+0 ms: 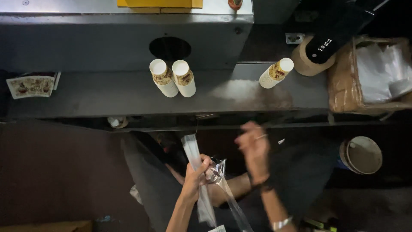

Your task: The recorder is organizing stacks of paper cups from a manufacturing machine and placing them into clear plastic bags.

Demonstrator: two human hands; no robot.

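Note:
My left hand (195, 176) grips a long, narrow clear plastic sleeve (192, 151) that sticks up above the fist and hangs down below it. My right hand (254, 148) is raised just to the right, fingers loosely spread and blurred, holding nothing; a ring and a wrist bracelet show. On the grey metal shelf (107, 94) stand two stacks of printed paper cups (171, 78) side by side, and a third stack (276, 73) stands further right.
A cardboard box of clear plastic bags (377, 75) sits at the right end of the shelf beside a tape roll (305, 62). A round lidded container (362, 154) rests lower right. A flat printed cup blank (31, 86) lies at far left. The machine housing (169, 48) has a round opening.

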